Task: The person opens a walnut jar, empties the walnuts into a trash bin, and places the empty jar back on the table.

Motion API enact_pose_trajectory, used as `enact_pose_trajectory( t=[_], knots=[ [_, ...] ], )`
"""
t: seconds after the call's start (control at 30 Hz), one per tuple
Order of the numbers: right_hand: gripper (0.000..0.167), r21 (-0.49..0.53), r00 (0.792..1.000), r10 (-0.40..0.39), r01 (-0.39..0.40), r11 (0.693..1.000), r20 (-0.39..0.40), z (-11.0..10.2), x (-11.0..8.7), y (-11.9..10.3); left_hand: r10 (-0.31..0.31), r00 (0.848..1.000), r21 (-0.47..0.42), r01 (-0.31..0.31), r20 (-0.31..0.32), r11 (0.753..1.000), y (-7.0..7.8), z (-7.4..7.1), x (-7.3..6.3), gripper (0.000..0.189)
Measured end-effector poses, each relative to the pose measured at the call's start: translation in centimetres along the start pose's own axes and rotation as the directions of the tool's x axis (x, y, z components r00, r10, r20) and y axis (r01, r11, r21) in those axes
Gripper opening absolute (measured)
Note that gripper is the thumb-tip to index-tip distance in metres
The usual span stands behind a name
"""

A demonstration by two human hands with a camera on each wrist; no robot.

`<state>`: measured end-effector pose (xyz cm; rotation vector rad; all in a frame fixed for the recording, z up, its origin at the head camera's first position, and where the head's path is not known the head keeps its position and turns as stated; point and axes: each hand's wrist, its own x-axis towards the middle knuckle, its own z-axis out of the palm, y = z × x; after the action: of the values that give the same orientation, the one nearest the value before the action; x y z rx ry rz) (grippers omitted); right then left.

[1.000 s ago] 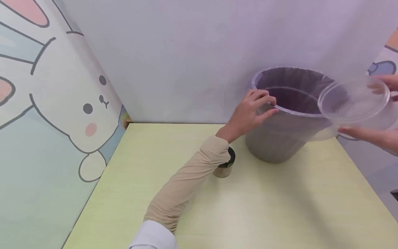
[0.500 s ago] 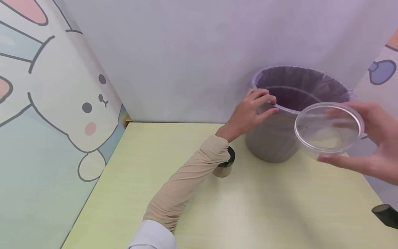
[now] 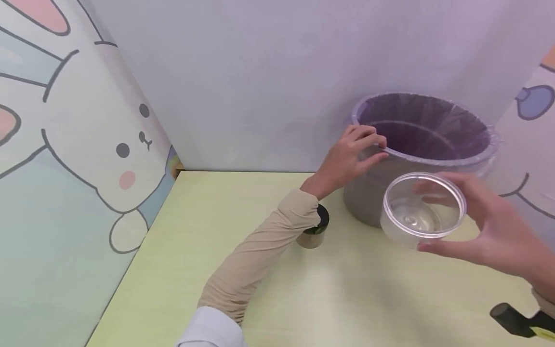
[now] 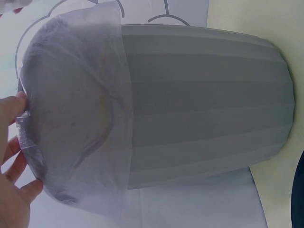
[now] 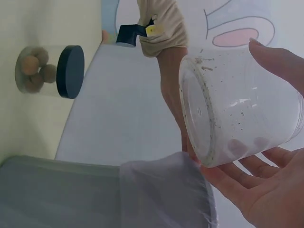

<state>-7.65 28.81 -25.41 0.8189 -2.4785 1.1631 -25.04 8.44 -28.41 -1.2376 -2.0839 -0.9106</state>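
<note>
My left hand (image 3: 347,156) grips the near-left rim of a grey trash bin (image 3: 368,205), fingers over the edge and thumb on the outside. A translucent bag lines the bin (image 4: 204,104) and folds down over its rim, as the left wrist view shows. In front of the bin, my right hand (image 3: 494,231) holds a clear plastic jar (image 3: 392,231) between thumb and fingers, its mouth uncovered and facing up toward the head camera. Small dark specks dot the lower part of this jar (image 5: 237,99) in the right wrist view.
Behind my left forearm stands a small clear jar (image 3: 313,239) with a black lid (image 5: 71,71), holding several round brown balls (image 5: 31,65). All of it is on a pale yellow table (image 3: 199,217). A wall (image 3: 243,96) rises behind, with cartoon panels at both sides.
My right hand has come in from the right edge with the clear jar, moving left and down from beside the bin's rim to in front of it. The left hand stays on the rim.
</note>
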Motion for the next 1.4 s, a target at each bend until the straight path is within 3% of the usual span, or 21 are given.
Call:
enact_pose_trajectory(
  t=[0.13, 0.4, 0.7, 1.0, 1.4],
  knots=[
    [0.105, -0.027, 1.0, 0.013, -0.012, 1.0, 0.023, 1.0, -0.5, 0.5, -0.001, 1.0, 0.0, 0.001, 0.002, 1.0, 0.1, 0.2, 0.0, 0.02],
    [0.105, 0.081, 0.996, -0.07, 0.066, 0.995, 0.053, 3.5, -1.1, 2.4, -0.007, 1.0, 0.008, 0.007, 0.007, 1.0, 0.2, 0.3, 0.1, 0.021],
    [0.101, 0.14, 0.992, -0.013, -0.005, 0.99, 0.128, 6.4, -1.5, 3.5, -0.009, 1.0, 0.006, 0.009, 0.025, 1.0, 0.2, 0.3, 0.2, 0.021],
    [0.092, 0.247, 0.968, -0.008, -0.056, 0.967, 0.25, 9.3, -1.7, 5.2, 0.011, 1.0, 0.005, -0.011, 0.016, 1.0, 0.0, 0.3, 0.1, 0.021],
    [0.087, 0.323, 0.963, -0.027, -0.063, 0.944, 0.268, 12.7, -2.5, 6.5, 0.022, 1.0, 0.006, -0.022, 0.011, 1.0, -0.1, 0.3, 0.2, 0.019]
  ],
)
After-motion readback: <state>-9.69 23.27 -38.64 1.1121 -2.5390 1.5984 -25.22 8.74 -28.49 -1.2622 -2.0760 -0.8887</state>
